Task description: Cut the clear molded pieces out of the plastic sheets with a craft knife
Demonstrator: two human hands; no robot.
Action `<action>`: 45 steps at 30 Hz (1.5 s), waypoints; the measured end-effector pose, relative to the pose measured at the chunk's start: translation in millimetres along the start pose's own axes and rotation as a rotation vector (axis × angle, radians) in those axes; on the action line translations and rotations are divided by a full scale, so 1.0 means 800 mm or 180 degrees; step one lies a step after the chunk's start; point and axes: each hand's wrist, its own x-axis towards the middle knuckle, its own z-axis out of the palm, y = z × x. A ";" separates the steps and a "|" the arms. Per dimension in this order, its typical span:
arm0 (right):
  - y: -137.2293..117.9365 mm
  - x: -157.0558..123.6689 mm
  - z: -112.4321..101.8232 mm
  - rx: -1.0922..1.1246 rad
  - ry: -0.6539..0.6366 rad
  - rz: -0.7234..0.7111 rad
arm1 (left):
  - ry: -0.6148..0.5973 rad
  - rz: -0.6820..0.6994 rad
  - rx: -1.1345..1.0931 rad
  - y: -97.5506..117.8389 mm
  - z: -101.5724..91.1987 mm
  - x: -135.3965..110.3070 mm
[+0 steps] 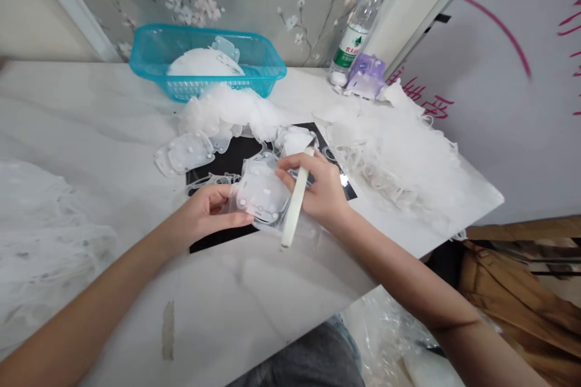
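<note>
Clear plastic piece point(261, 190) sits just above the black mat point(231, 154). The left hand point(206, 211) pinches it to keep it steady, and the right hand point(320, 184) grips a white strip point(296, 199) tight across it.

Clear moulded plastic shell point(261, 190), studded face up, tilted, held between fingers

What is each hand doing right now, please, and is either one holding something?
Left hand: closed, gripping the clear plastic piece.
Right hand: closed, holding a white stick.
</note>
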 end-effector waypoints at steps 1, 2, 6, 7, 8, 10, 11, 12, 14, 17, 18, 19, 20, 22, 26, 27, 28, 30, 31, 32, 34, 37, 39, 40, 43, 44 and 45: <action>-0.003 -0.001 0.001 -0.0137 0.0142 -0.0224 | 0.0052 0.0050 -0.0046 -0.002 0.000 0.001; -0.006 -0.002 0.001 -0.0201 0.0209 -0.0481 | 0.0124 0.0088 -0.0069 -0.005 0.000 0.002; -0.015 -0.006 0.007 -0.0110 -0.0451 -0.1185 | 0.0303 0.0159 -0.0028 -0.014 -0.004 0.007; -0.016 -0.007 0.009 -0.0111 -0.0643 -0.1230 | 0.0310 0.0180 -0.0014 -0.015 -0.005 0.008; -0.015 -0.008 0.010 -0.0124 -0.0771 -0.1238 | 0.0320 0.0198 -0.0010 -0.015 -0.005 0.008; -0.013 -0.010 0.013 -0.0142 -0.0921 -0.1187 | 0.0371 0.0203 -0.0010 -0.014 -0.005 0.008; -0.012 -0.011 0.013 -0.0124 -0.0958 -0.1154 | 0.0392 0.0198 -0.0015 -0.013 -0.005 0.008; -0.011 -0.012 0.013 -0.0083 -0.0984 -0.1124 | 0.0397 0.0186 -0.0015 -0.012 -0.004 0.007; -0.010 -0.014 0.013 0.0049 -0.0986 -0.1096 | 0.0385 0.0118 0.0045 -0.008 -0.003 0.006; -0.013 -0.016 0.011 0.0182 -0.0735 -0.0940 | 0.0391 0.0032 0.0219 -0.005 -0.001 0.006; -0.014 -0.016 0.010 0.0181 -0.0578 -0.0825 | 0.0395 0.0021 0.0320 -0.004 0.000 0.005; -0.015 -0.014 0.007 0.0184 -0.0395 -0.0679 | 0.0370 0.0017 0.0421 -0.004 0.001 0.005; -0.015 -0.011 0.003 0.0190 -0.0171 -0.0500 | 0.0306 0.0016 0.0525 -0.004 0.002 0.005; -0.008 -0.003 -0.009 0.0198 0.0434 -0.0070 | 0.0138 -0.0011 0.0729 -0.005 0.004 0.004; 0.035 0.014 -0.040 0.0195 0.1592 0.0701 | 0.0128 0.0019 0.0825 -0.001 0.008 0.003; 0.048 0.017 -0.046 0.0218 0.1673 0.0792 | 0.0164 0.0064 0.0728 0.000 0.008 0.003; 0.060 0.019 -0.051 0.0233 0.1703 0.0846 | 0.0174 0.0103 0.0602 0.001 0.009 0.003; 0.076 0.019 -0.057 0.0225 0.1747 0.0878 | 0.0133 0.0141 0.0411 0.003 0.010 0.004; 0.081 0.018 -0.058 0.0207 0.1782 0.0875 | 0.0097 0.0140 0.0411 0.004 0.011 0.004; 0.083 0.017 -0.058 0.0190 0.1825 0.0873 | 0.0060 0.0132 0.0473 0.004 0.011 0.004; 0.085 0.015 -0.057 0.0188 0.1903 0.0902 | -0.0037 0.0119 0.0654 0.005 0.012 0.004; 0.088 0.017 -0.059 0.0288 0.1985 0.1042 | -0.0116 0.0130 0.0636 0.005 0.011 0.004; 0.093 0.022 -0.064 0.0430 0.2254 0.1215 | -0.0242 0.0071 0.0523 0.005 0.009 0.002; 0.096 0.025 -0.067 0.0525 0.2507 0.1341 | -0.0300 0.0027 0.0480 0.006 0.007 0.001; 0.096 0.034 -0.073 0.0749 0.3139 0.1675 | -0.0275 0.0001 0.0370 0.007 0.004 -0.001; 0.092 0.035 -0.071 0.0710 0.3113 0.1658 | -0.0163 0.0035 0.0329 0.007 0.005 -0.001; 0.086 0.035 -0.068 0.0586 0.2932 0.1530 | -0.0013 0.0074 0.0316 0.007 0.006 -0.001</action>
